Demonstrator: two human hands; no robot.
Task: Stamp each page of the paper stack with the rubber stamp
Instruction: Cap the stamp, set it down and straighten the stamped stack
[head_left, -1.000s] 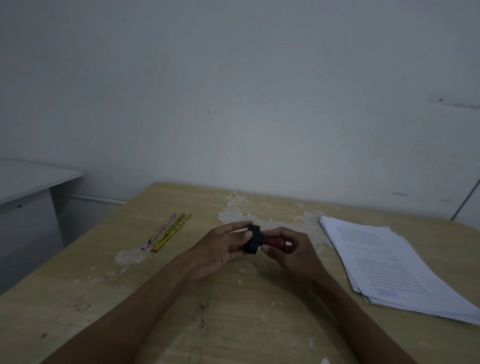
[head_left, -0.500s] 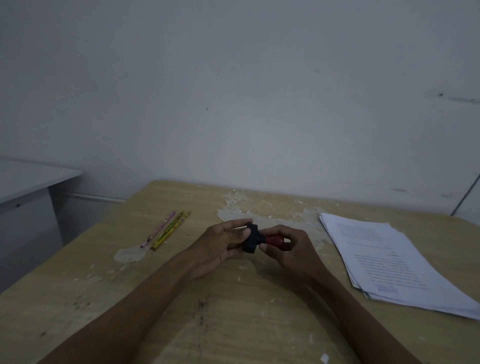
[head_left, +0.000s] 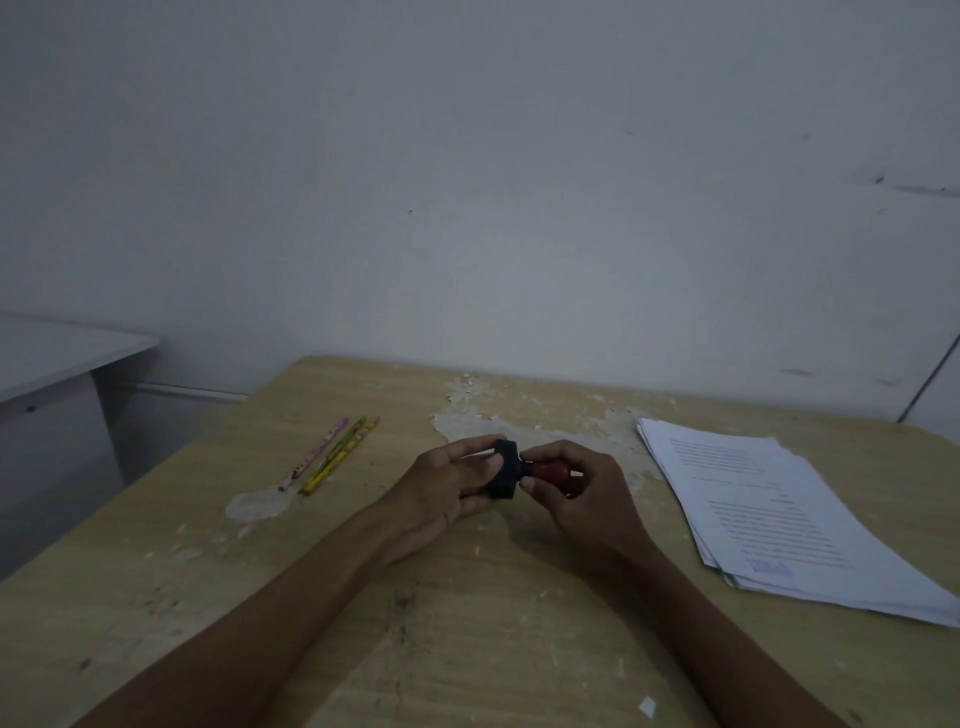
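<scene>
A rubber stamp (head_left: 511, 475) with a black base and a red handle lies sideways between my two hands, just above the middle of the wooden table (head_left: 467, 649). My left hand (head_left: 447, 488) holds the black base with thumb and fingers. My right hand (head_left: 576, 493) curls round the red handle. To the right lies the paper stack (head_left: 769, 514), white printed pages slightly fanned; the top page carries a blue stamp mark near its front corner.
Three pencils (head_left: 337, 454) lie side by side at the left of the table, near a pale patch of peeled surface. Flaked white patches mark the table's far middle. A grey desk (head_left: 57, 364) stands off to the left. A wall runs close behind.
Both hands stay on the stamp in nearly the same place; the view has shifted slightly.
</scene>
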